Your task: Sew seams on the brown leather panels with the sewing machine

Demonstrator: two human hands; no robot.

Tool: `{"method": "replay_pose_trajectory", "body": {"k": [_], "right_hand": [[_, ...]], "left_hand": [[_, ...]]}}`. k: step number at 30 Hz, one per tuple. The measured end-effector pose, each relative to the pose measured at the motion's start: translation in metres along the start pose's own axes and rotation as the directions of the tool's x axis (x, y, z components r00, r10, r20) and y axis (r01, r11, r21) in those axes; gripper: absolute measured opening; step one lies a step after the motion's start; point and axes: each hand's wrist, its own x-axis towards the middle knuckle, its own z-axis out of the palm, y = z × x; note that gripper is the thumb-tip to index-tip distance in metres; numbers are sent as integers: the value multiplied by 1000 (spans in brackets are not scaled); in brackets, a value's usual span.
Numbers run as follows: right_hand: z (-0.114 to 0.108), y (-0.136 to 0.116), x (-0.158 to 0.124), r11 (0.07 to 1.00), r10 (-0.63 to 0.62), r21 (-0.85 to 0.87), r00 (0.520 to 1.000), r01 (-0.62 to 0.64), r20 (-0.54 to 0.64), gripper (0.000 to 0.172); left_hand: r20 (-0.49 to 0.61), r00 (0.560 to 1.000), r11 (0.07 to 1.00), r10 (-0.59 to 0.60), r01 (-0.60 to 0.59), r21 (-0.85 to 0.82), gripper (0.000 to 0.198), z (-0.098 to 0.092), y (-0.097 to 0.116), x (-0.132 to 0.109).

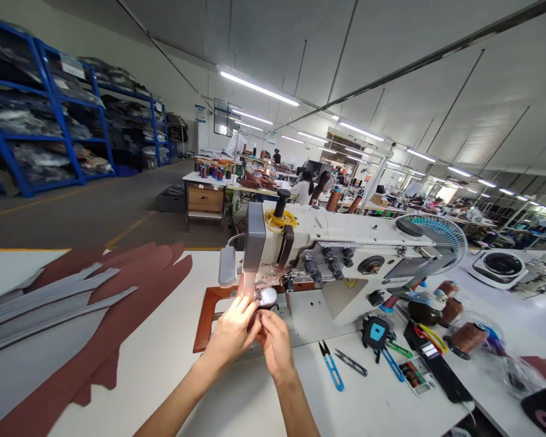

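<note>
The left hand and right hand meet, wrists low, forearms angling in from below. The left fingers curl into a near-closed pinch on a leather strip, which rises just beyond them to a sewing machine foot. The right fingers press in beside them; their hold is unclear. A close, light pinch steadies thin leather. Blue-handled snips lie just right of the fingers.

Honestly can't make out what's pinched between the left hand and right hand, since the fingers block the needle area of the sewing machine, the brown leather piece runs off the left edge, and the far-off co-workers are too tiny to read.
</note>
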Motion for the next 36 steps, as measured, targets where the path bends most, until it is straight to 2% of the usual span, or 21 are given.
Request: {"method": "replay_pose_trajectory", "body": {"k": [5,10,17,21,24,25,27,29,30,33,35,36], "right_hand": [[-9,3,-7,997,14,-77,999,-17,-33,54],[-27,6,-9,991,20,-126,992,-36,-127,64],[-45,19,-16,983,8,-181,991,-33,-136,69],[-56,28,-20,972,17,-228,985,-57,-173,75],[-71,40,-19,964,22,-256,977,-77,-213,77],[-77,46,-18,962,22,-262,974,-82,-227,78],[-89,57,-15,959,31,-266,967,-100,-253,78],[-98,67,-12,955,39,-272,961,-117,-273,80],[-100,72,-10,952,40,-282,960,-121,-277,80],[-98,79,-11,936,-3,-340,964,-92,-268,79],[-94,80,-14,922,-16,-378,971,-78,-239,77],[-93,80,-16,917,-10,-391,975,-79,-222,76]], "left_hand": [[-116,990,994,84,-75,77,21,7,-3,-3],[-87,991,993,103,-97,75,23,10,-7,-6],[-123,974,981,192,-185,65,29,-1,-20,-15],[-125,983,984,133,-116,139,35,-3,-31,-23],[-154,984,995,91,-84,54,40,3,-40,-27],[-148,988,999,51,-53,-10,41,6,-43,-27],[-64,992,977,-109,95,-193,42,12,-45,-24],[111,947,875,-301,320,-364,42,18,-46,-17],[166,923,839,-347,385,-385,43,21,-47,-13],[257,867,800,-427,495,-338,55,27,-62,-6],[283,814,781,-507,573,-248,60,19,-86,-12],[280,780,765,-560,617,-186,57,9,-102,-19]]}}
